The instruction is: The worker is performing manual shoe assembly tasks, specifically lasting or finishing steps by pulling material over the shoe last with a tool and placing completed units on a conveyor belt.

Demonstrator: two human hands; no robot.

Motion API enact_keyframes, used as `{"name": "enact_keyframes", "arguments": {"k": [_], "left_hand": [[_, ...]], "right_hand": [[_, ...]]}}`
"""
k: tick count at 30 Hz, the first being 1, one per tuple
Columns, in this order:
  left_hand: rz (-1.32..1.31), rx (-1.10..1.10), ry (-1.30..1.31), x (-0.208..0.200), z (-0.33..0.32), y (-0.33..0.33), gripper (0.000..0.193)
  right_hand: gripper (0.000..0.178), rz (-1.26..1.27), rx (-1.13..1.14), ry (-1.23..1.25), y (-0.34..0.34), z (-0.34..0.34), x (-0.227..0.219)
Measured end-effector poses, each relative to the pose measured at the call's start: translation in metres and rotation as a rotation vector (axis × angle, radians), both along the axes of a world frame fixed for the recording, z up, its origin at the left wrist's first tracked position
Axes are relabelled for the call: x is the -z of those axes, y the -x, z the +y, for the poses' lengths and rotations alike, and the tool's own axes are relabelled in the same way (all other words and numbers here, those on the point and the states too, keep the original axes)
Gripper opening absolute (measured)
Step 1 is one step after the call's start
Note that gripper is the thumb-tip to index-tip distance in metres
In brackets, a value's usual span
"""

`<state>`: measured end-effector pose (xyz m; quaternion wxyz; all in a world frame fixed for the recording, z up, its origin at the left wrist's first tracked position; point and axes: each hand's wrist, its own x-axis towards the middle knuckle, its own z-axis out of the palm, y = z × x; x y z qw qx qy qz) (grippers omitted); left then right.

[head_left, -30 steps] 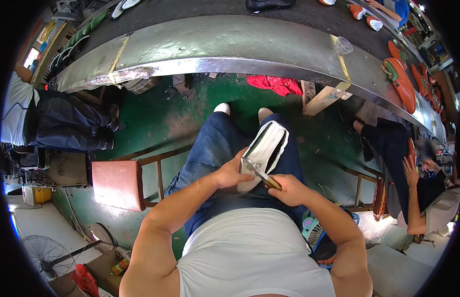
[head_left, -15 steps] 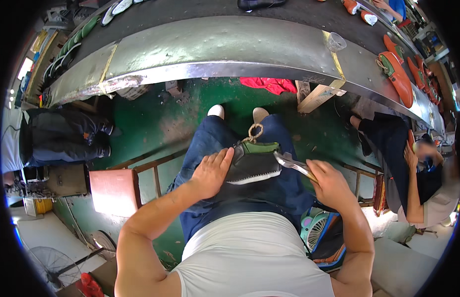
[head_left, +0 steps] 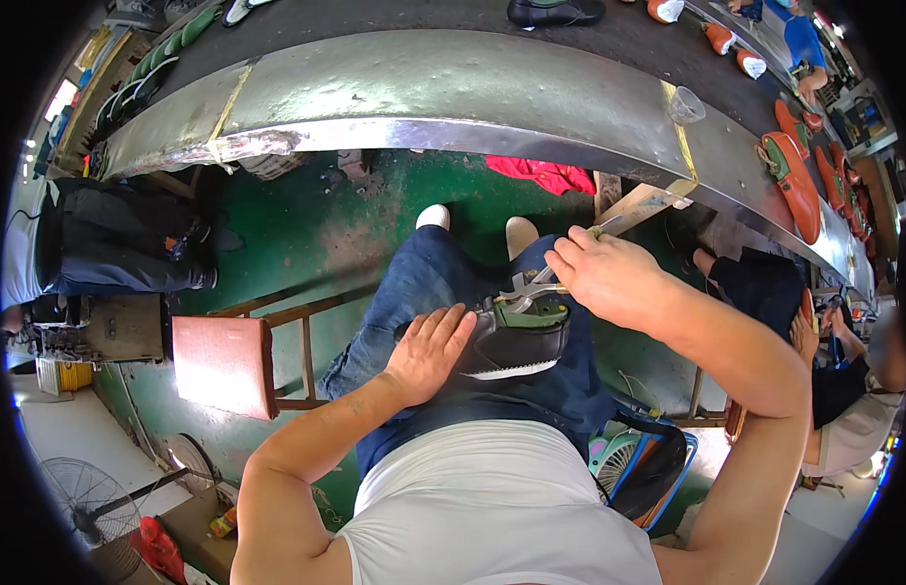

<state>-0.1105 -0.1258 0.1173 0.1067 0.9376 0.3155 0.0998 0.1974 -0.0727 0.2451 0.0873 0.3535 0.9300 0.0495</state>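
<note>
Across my lap lies a black shoe point(head_left: 512, 353) with a white stitched lower edge and a green last point(head_left: 536, 317) showing in its opening. The fingers of my left hand point(head_left: 429, 356) lie over its left end, gripping it against my thighs. Raised at the upper right, my right hand point(head_left: 609, 278) is closed around metal pliers point(head_left: 533, 292). Their jaws sit at the top of the shoe's opening, by the green last. My right fingers hide part of the handles.
Ahead runs a long metal-edged bench point(head_left: 424, 83) with orange shoes point(head_left: 792, 185) on its right and a black shoe point(head_left: 555, 12) at the back. A stool point(head_left: 224, 366) stands left, a small fan point(head_left: 614, 458) at my right hip. People sit or stand on both sides.
My right hand has moved up and forward with the pliers, their jaws shifting from the shoe's right end to its top opening. My left hand stays on the shoe.
</note>
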Motion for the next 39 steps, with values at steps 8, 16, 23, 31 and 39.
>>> {"name": "enact_keyframes", "arguments": {"k": [8, 16, 23, 31, 39], "left_hand": [[0.019, -0.035, 0.039, 0.003, -0.001, 0.005, 0.058], [0.061, -0.022, 0.008, 0.002, -0.002, 0.004, 0.059], [0.044, 0.035, -0.019, 0.004, -0.007, -0.007, 0.058], [0.018, -0.005, -0.014, 0.004, -0.008, -0.003, 0.057], [0.124, -0.065, 0.178, -0.012, 0.005, -0.003, 0.073]], "right_hand": [[0.014, -0.237, 0.015, 0.127, -0.001, 0.016, -0.026], [0.031, 0.092, 0.397, 0.238, -0.084, -0.035, -0.045], [0.031, 0.128, 0.08, 0.007, -0.021, -0.013, -0.001], [0.013, -0.115, -0.087, 0.013, -0.01, 0.007, -0.009], [0.018, 0.346, 0.558, 0.551, -0.117, -0.046, 0.0]]}}
